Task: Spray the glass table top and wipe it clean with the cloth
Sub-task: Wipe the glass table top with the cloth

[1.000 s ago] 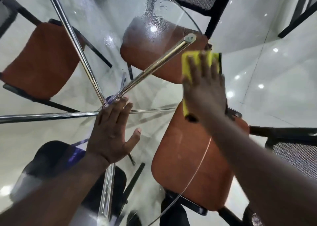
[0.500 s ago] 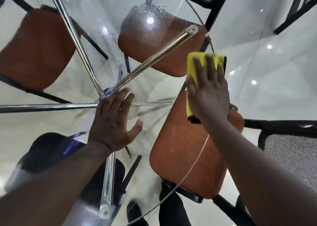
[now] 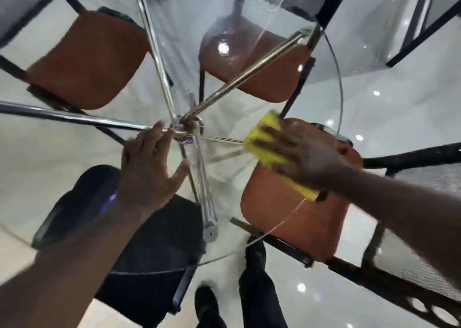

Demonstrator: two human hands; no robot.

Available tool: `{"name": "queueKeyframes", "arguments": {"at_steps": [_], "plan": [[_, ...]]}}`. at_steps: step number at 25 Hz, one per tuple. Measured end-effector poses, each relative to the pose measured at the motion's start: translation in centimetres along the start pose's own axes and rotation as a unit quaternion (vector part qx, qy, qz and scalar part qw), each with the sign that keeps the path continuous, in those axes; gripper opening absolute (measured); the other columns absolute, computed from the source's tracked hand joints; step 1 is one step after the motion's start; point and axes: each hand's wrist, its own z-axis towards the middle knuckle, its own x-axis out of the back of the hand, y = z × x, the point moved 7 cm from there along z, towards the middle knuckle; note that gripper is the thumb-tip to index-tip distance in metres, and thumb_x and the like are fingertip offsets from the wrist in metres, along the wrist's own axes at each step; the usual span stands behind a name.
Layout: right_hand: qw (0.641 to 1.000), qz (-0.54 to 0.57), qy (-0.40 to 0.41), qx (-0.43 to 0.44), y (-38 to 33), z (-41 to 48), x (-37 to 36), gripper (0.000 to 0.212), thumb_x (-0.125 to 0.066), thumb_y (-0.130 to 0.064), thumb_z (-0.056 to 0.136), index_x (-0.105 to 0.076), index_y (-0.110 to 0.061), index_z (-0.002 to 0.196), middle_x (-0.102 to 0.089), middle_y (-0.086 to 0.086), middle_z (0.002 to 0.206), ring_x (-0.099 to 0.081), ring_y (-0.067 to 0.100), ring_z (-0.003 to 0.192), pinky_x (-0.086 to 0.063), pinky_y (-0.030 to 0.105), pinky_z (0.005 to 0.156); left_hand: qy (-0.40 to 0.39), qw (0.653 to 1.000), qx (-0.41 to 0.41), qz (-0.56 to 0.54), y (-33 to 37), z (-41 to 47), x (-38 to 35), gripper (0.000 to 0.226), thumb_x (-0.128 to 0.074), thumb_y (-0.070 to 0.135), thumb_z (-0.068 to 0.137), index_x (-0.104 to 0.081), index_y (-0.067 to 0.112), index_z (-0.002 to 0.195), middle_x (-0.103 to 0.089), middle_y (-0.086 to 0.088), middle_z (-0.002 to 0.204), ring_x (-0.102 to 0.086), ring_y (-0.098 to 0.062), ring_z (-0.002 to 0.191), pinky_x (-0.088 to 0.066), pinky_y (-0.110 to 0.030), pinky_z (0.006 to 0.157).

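Wiping step: the right hand (image 3: 304,155), fingers spread flat, presses the yellow cloth (image 3: 257,134) onto the glass table (image 3: 341,98) near its right rim. The left hand (image 3: 147,170) lies spread at centre. The blurred far side appears wet; stroke there next.

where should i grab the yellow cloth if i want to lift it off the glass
Pinch the end of the cloth that sticks out past the fingertips of the right hand, toward the table's centre, coming down from above. It lies flat on the glass under spread fingers, so no edge stands up; thumb and finger would likely have to bunch that free end.
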Motion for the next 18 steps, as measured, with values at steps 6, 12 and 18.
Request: {"name": "queueKeyframes", "arguments": {"at_steps": [6, 12, 18], "plan": [[0.957, 0.093, 0.031, -0.274, -9.0, 8.6, -0.9, 0.07, -0.027, -0.064, 0.107, -0.01, -0.044, 0.172, -0.006, -0.004, 0.184, -0.01, 0.032, 0.169, -0.019, 0.057, 0.134, -0.073, 0.993, 0.084, 0.025, -7.6, -11.4, 0.4, 0.089, -0.039, 0.073, 0.093, -0.018, 0.029, 0.167, -0.01, 0.001, 0.177, -0.009, -0.032, 0.163, -0.012, -0.061, 0.13], [0.996, 0.067, 0.053, -0.001, -16.3, 8.2, -0.4, 0.062, -0.046, -0.054, 0.11, -0.03, -0.043, 0.169, -0.018, -0.008, 0.181, -0.008, 0.013, 0.169, -0.02, 0.046, 0.135, -0.073, 0.993, 0.075, 0.048, -11.7, -15.3, 0.7, 0.096, -0.023, 0.079, 0.098, -0.003, 0.017, 0.169, 0.004, -0.004, 0.178, 0.003, -0.027, 0.164, -0.01, -0.061, 0.13], [0.959, 0.066, 0.076, -0.267, -11.9, 23.3, -0.7, 0.069, -0.022, -0.059, 0.102, -0.033, -0.036, 0.166, -0.025, 0.005, 0.178, -0.024, 0.038, 0.163, -0.024, 0.061, 0.13, -0.059, 0.994, 0.074, 0.058, -12.0, -15.2, 0.6, 0.102, -0.022, 0.08, 0.097, -0.004, 0.009, 0.168, 0.002, -0.009, 0.177, 0.004, -0.028, 0.164, -0.007, -0.059, 0.131]]}}
